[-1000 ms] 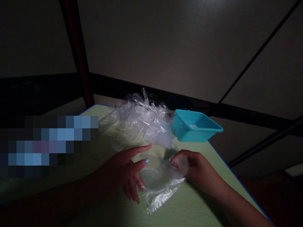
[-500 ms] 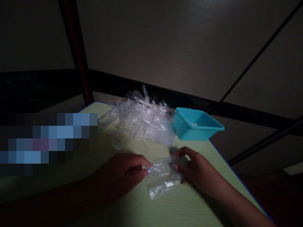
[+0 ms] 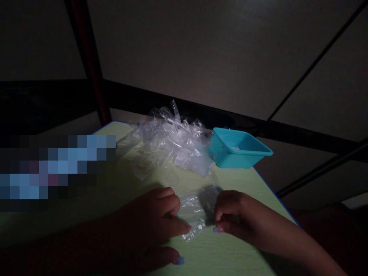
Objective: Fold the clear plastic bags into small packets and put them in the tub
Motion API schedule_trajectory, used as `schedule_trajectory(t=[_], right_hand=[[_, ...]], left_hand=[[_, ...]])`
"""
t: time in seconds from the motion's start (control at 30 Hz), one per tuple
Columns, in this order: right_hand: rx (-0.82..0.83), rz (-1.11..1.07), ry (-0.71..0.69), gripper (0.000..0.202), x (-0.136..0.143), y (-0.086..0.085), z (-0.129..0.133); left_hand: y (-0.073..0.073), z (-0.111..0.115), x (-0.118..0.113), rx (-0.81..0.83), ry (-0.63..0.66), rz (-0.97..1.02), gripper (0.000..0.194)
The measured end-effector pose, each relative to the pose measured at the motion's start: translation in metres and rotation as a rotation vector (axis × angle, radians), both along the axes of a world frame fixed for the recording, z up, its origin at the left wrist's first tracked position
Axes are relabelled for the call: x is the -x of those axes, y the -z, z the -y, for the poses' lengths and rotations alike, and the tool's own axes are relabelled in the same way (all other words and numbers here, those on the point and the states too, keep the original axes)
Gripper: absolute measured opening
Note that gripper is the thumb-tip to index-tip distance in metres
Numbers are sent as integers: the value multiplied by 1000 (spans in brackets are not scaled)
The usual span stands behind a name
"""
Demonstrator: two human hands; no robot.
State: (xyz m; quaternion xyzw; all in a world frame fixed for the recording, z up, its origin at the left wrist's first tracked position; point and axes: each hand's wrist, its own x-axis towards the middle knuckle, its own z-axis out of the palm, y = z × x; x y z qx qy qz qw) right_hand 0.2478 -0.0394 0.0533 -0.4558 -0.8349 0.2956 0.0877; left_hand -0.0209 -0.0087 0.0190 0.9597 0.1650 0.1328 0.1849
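Observation:
A crinkled clear plastic bag lies spread out on the table between my two hands. My left hand is at its left side, with the index finger stretched onto the lower part of the bag. The left thumb stands well apart, and the other fingers are bent. At the bag's right edge, my right hand has its fingers curled down and the thumb close beneath them; the edge there is partly hidden by the fingers. Behind the hands is a loose heap of clear plastic bags.
A turquoise plastic basin stands at the table's right edge, beside the heap, with something pale inside. The light green table has a blue edge. Dark panels rise behind it. A pixelated patch covers the left side.
The bag has been laid flatter on the table. My left hand has let go of its pinch and spread thumb from index finger. My right hand has moved slightly down along the bag's right edge.

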Motion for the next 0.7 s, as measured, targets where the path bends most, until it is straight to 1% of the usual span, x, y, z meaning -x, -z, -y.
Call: schedule_trajectory(t=[0.07,0.13,0.2,0.27,0.37,0.43,0.5,0.57,0.63,0.7], right_hand=[[37,-21,-6,7,3,3,0],[64,-60,31,5,5,5,-1],[35,-121,74,6,4,6,-4],[-64,-154,140,9,0,7,-10],[-241,-89,266,4,-7,13,-21],[-294,-62,301,10,-12,20,-29],[-292,-74,295,16,-14,27,-35],[-270,-85,288,17,-14,32,-38],[-232,-84,293,13,-13,35,-40],[-167,-85,309,7,-12,35,-39]], left_hand=[[-1,0,0,-19,26,8,38],[-2,1,0,-30,44,11,42],[-2,2,0,-33,40,0,43],[-1,3,0,-45,27,-20,46],[3,4,-1,-86,19,-57,52],[6,4,-2,-104,-12,-79,57],[8,5,-3,-116,-65,-88,61],[9,5,-3,-125,-95,-76,62],[8,4,-3,-122,-83,-67,59],[6,2,-2,-119,-64,-53,51]])
